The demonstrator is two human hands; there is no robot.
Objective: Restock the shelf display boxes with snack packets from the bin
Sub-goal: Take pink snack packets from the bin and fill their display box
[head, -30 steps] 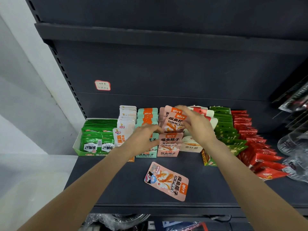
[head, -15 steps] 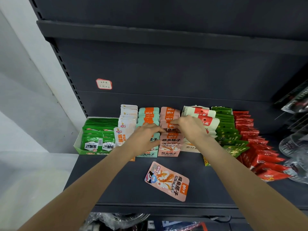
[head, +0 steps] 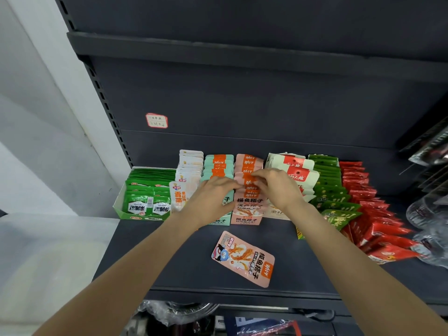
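Below the shelf: crinkled clear plastic wrap (head: pixel 174 311) shows under the front lip, contents unclear.
Shelf: dark grey shelf board (head: pixel 184 267), both forearms reaching in over its front edge.
Loose packet: one pink snack packet (head: pixel 243 258) lies flat on the board near the front, tilted, apart from the boxes and touched by neither hand; it lies where it lay a second ago.
Pink display box: the pink box (head: pixel 247 215) stands in the middle of the row, packets upright in file inside it.
Left hand: the left hand (head: pixel 213 197) has its fingers curled against the left side of the pink packet row (head: pixel 247 166), fingertips touching the packets; whether it pinches one I cannot tell.
Right hand: the right hand (head: pixel 278 189) pinches the orange top of a packet in that row. A second ago it held a packet raised and fanned above the box; now that packet sits down among the others and the hand is lower.
Neighbours, left: teal box (head: pixel 218 166), white packets (head: pixel 190 166), green box (head: pixel 145 197).
Neighbours, right: cream packets (head: pixel 295 167), dark green packets (head: pixel 332 187), red packets (head: pixel 371 209).
Back panel: a small red-bordered label (head: pixel 156 120).
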